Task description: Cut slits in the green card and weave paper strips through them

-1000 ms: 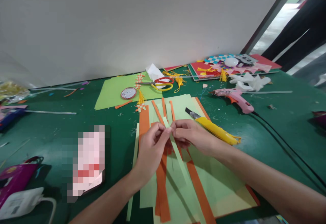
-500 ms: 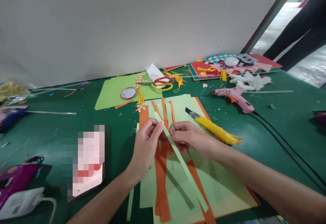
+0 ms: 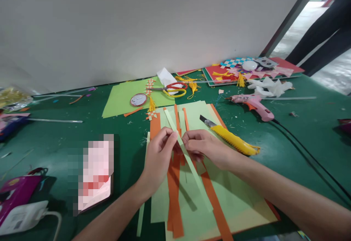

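Observation:
A long pale green paper strip (image 3: 196, 173) slants across the middle, pinched between thumb and fingers of my left hand (image 3: 160, 153). Close on its right, my right hand (image 3: 204, 146) has its fingers closed near the strip; what they grip is too hidden to name. Beneath both hands lie pale green sheets (image 3: 241, 201) with orange strips (image 3: 174, 197) on them. A yellow craft knife (image 3: 234, 140) with its blade out rests just beyond my right hand.
Scissors (image 3: 175, 90) and a round tin (image 3: 138, 99) lie on green paper (image 3: 117, 98) at the back. A pink glue gun (image 3: 256, 106) with a cord is at right, a phone (image 3: 97, 175) at left. A person's legs (image 3: 323, 33) show at upper right.
The pale green strip has slid up and to the left through my fingers, so more of it shows above my left hand and its lower end is higher. My hands have barely moved.

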The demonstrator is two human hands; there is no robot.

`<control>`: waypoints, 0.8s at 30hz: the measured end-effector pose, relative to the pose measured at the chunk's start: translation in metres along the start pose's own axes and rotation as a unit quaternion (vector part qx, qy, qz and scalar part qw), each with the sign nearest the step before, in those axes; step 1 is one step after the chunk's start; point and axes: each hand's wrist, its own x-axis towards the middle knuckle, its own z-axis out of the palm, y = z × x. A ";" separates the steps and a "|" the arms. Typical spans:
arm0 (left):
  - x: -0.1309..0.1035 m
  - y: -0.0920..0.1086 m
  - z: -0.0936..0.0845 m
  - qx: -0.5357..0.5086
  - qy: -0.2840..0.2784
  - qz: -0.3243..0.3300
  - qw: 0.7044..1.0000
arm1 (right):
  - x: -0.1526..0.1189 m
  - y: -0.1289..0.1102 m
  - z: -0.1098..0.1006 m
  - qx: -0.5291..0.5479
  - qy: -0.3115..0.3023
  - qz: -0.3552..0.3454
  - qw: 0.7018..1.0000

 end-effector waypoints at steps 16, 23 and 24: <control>-0.002 0.001 0.002 0.001 -0.010 -0.007 1.000 | 0.000 -0.002 -0.001 -0.007 0.019 0.004 1.000; -0.001 0.002 0.003 -0.008 -0.038 -0.017 0.999 | -0.001 -0.003 -0.002 -0.004 0.021 -0.004 1.000; -0.002 0.001 0.004 -0.009 -0.055 -0.023 0.998 | -0.001 -0.002 -0.002 -0.001 0.022 -0.006 1.000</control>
